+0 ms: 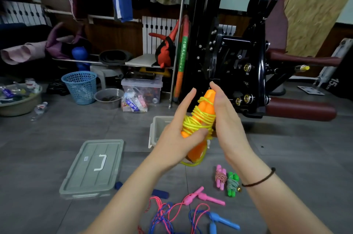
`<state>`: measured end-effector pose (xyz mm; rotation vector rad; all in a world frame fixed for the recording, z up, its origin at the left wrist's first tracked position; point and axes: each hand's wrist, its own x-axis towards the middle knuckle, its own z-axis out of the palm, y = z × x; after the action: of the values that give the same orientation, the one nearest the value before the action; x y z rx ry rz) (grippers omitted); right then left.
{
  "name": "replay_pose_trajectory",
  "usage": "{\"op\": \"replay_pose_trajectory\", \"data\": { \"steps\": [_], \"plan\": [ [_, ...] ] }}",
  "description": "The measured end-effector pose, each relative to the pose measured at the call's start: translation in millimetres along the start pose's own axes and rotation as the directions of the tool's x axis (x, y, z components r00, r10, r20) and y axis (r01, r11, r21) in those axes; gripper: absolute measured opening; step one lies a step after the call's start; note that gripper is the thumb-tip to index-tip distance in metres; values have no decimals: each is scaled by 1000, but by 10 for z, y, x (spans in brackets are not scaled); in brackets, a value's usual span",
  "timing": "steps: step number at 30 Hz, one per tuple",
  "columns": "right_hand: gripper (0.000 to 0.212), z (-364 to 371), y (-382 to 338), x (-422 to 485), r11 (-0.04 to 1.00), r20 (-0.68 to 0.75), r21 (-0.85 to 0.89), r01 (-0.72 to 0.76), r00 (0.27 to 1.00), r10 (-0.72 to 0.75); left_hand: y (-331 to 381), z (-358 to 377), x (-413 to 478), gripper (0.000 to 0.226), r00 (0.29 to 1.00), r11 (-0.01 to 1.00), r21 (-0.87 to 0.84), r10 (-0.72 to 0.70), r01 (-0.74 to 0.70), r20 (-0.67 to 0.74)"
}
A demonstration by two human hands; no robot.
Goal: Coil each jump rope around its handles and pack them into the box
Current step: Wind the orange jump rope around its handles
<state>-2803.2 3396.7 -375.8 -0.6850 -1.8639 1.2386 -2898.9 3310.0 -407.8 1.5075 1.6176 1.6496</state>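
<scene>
In the head view, the orange-handled jump rope (202, 117) is held up in the air over the floor (286, 157), between the two hands and in front of the open grey box (157, 128). Its two handles lie side by side with the yellow cord wound round their middle. The long axis is steep, with the top end pointing up and slightly right, away from the person, and the bottom end down toward them (a loose loop of cord hangs under it). The left grip (177, 132) holds the bundle with its thumb pressed across the coils and its fingers straight behind. The right grip (227, 119) lies flat against the bundle's right side with its fingers straight; its thumb is hidden. On the floor the grey lid (91, 168) lies left of the box. Nearer the person are a coiled pink rope (220, 177) touching a coiled green rope (233, 184), and uncoiled pink (204, 197) and blue (223, 220) ropes in a tangle.
</scene>
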Motion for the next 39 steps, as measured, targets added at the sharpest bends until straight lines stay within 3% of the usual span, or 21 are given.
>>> {"op": "replay_pose_trajectory", "data": {
  "steps": [4, 10, 12, 16, 20, 22, 27, 30, 33, 39],
  "plan": [
    [42, 125, -69, -101, 986, -19, 141, 85, 996, -83, 14, -40, 22, 76, 999, 999, -37, 31, -32, -32],
    [44, 285, -140, -198, 911, 28, 343, 229, 967, -253, 25, -130, 33, 60, 990, 980, -156, 107, -121, -95],
    [42, 277, -174, -190, 855, 93, 493, 162, 967, -236, 12, -185, 31, 53, 986, 980, -153, 106, -125, -130],
    [45, 201, -196, -122, 681, 300, 713, -166, 950, -82, 4, -225, -21, 44, 988, 985, -153, 61, -82, -140],
    [44, 196, -165, -64, 660, 368, 693, -291, 929, 24, 26, -225, -40, 71, 998, 988, -147, 50, -56, -45],
    [42, 243, -152, -64, 676, 349, 668, -312, 933, 85, 1, -227, -37, 64, 998, 986, -155, 51, -56, -36],
    [32, 304, -263, 63, 705, 273, 612, -358, 932, 237, -7, -109, -46, 44, 981, 995, -81, 41, -57, -189],
    [27, 299, -314, 139, 716, 246, 616, -329, 943, 223, 25, -96, -6, 40, 961, 993, -79, 59, -83, -269],
    [36, 271, -337, 144, 729, 210, 634, -257, 965, 158, 12, -108, 25, 36, 945, 992, -59, 90, -114, -315],
    [41, 106, -231, 128, 766, 267, 588, -259, 956, 118, -22, -106, 32, 37, 969, 993, 38, 115, -109, -220]
  ]
}}
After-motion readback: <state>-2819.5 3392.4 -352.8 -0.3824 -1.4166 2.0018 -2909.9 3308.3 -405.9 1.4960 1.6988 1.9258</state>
